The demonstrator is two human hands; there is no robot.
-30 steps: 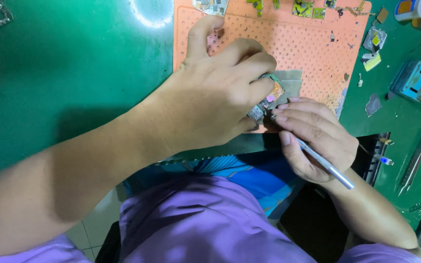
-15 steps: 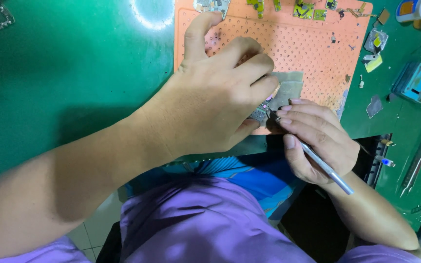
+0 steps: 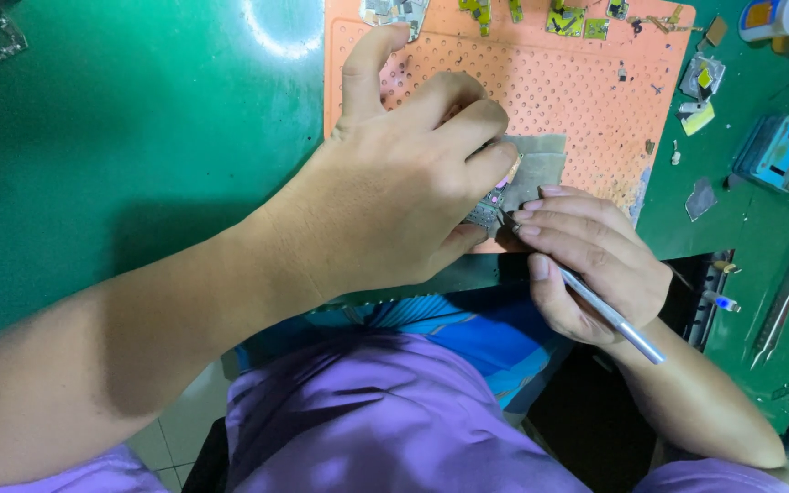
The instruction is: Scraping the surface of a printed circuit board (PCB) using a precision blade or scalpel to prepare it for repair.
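Right hand [image 3: 595, 265] at the counter's near edge pinches a slim metal tool [image 3: 609, 315], shaft slanting back toward the body, tip pointing left. There the left hand [image 3: 394, 201] clamps a small circuit board [image 3: 488, 215] against the orange perforated mat [image 3: 586, 100]. Beyond, component scraps [image 3: 570, 20] line the mat's far edge.

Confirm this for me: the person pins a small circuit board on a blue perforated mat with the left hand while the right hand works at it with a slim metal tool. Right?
Not quite: the perforated mat is orange, not blue, as the head view shows. The rest holds: the left hand pins the small circuit board on it while the right hand works at it with a slim metal tool.
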